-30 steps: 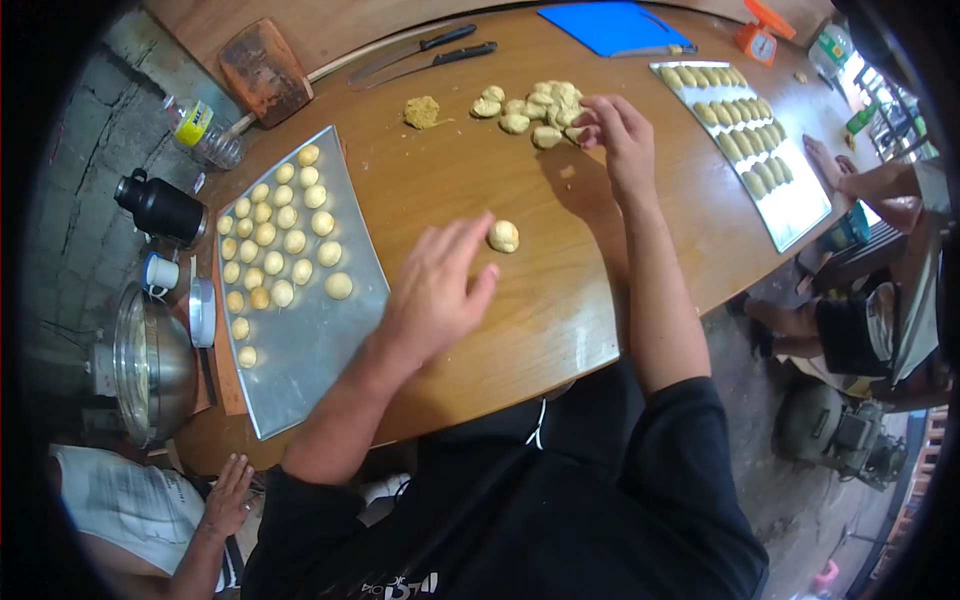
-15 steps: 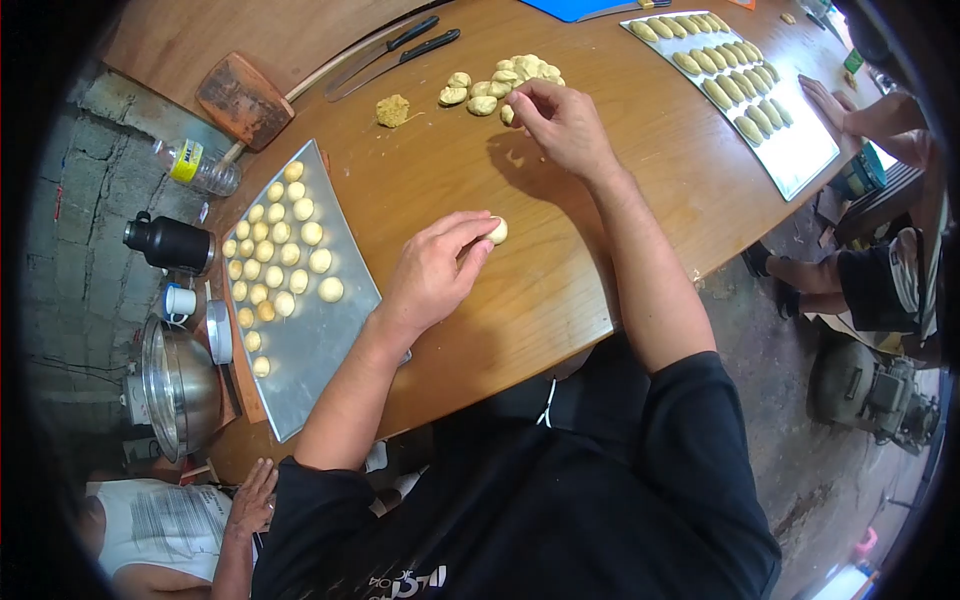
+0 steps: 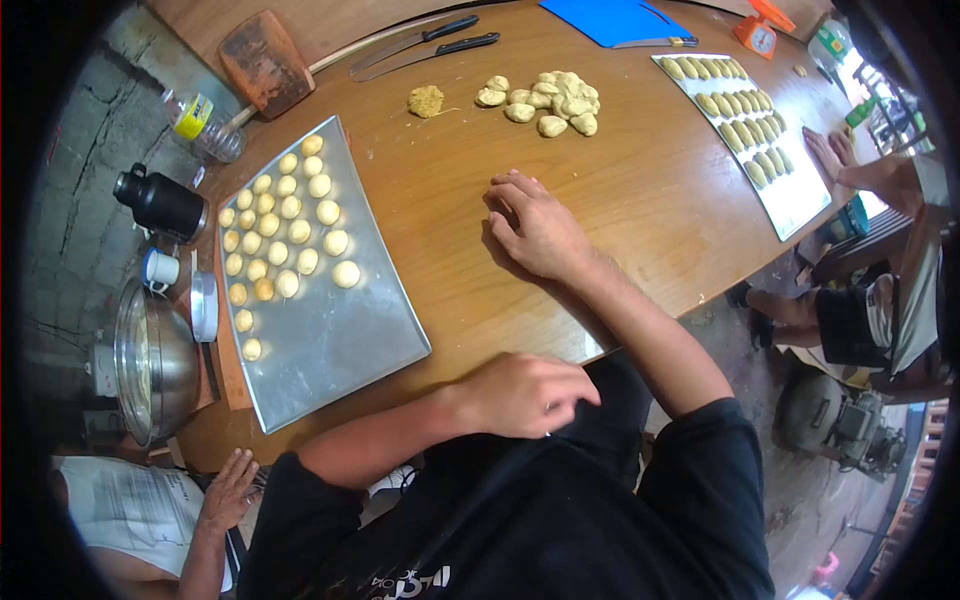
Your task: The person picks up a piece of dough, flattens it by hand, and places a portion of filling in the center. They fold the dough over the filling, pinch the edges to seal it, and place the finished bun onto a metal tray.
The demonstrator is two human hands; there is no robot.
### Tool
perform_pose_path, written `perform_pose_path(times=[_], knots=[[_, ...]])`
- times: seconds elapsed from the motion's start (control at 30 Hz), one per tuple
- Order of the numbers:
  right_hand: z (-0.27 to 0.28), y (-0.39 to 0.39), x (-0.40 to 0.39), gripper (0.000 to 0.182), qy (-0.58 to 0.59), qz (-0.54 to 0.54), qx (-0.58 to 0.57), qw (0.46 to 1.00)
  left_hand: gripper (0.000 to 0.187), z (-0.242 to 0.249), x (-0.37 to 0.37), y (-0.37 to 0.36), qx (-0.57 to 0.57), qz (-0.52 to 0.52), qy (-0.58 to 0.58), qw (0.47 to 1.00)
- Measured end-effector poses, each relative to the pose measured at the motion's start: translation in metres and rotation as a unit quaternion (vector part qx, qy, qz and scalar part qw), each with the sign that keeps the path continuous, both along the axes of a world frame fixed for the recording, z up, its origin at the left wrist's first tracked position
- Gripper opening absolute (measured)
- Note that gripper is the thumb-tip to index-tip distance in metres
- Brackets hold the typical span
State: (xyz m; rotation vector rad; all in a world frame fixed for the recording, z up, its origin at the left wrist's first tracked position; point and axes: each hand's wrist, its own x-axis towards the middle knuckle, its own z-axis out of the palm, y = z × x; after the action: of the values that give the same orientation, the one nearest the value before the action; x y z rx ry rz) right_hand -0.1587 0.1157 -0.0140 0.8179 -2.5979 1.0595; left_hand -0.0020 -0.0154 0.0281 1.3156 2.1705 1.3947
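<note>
My right hand (image 3: 537, 226) rests on the wooden table, its fingers curled down into a cupped shape. Whatever lies beneath the palm is hidden. Closer to my body, my left hand (image 3: 525, 395) is held over the table's near edge, fingers bent and slightly blurred; I cannot make out what is in it. To its left lies a metal tray (image 3: 345, 350) bearing several round pale dough balls (image 3: 299, 231). Beyond my right hand sits a heap of rough dough pieces (image 3: 572, 97), and left of it a crumbly yellow-brown lump (image 3: 425, 101).
Two knives (image 3: 430, 52) and a wooden mallet (image 3: 265, 62) lie at the far left, near a plastic bottle (image 3: 205, 125) and black flask (image 3: 163, 203). At right, a tray (image 3: 797, 212) holds oval pieces beside another person's hand (image 3: 826, 155). A blue board (image 3: 610, 20) lies far back.
My right hand has come back from the dough heap to the middle of the table. My left hand has moved toward my body, and the ball at its fingertips no longer shows.
</note>
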Motion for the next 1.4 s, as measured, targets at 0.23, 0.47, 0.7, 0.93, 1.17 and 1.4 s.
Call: perform_pose_path(times=[0.23, 0.47, 0.7, 0.93, 1.17, 1.4], knots=[[-0.003, -0.005, 0.021, 0.033, 0.016, -0.021, 0.051, 0.998, 0.023, -0.014, -0.002, 0.012, 0.075, -0.075, -0.070, 0.992], [-0.008, -0.009, 0.051, 0.032, 0.020, -0.015, 0.027, 0.999, 0.022, -0.014, -0.008, 0.001, 0.087, -0.071, -0.170, 0.979], [0.002, -0.037, 0.006, 0.029, 0.016, -0.010, 0.043, 0.999, 0.021, -0.015, -0.012, 0.003, 0.067, -0.079, -0.167, 0.981], [0.008, -0.007, 0.011, 0.028, 0.052, -0.037, 0.055, 0.996, 0.019, -0.014, -0.011, 0.003, 0.069, -0.093, -0.181, 0.977], [-0.003, -0.009, 0.051, 0.037, 0.032, 0.019, 0.047, 0.998, 0.018, -0.018, -0.010, 0.001, 0.077, -0.083, -0.178, 0.978], [0.006, -0.034, 0.010, 0.039, 0.027, 0.035, 0.062, 0.997, 0.017, -0.014, -0.012, 0.003, 0.059, -0.092, -0.187, 0.976]])
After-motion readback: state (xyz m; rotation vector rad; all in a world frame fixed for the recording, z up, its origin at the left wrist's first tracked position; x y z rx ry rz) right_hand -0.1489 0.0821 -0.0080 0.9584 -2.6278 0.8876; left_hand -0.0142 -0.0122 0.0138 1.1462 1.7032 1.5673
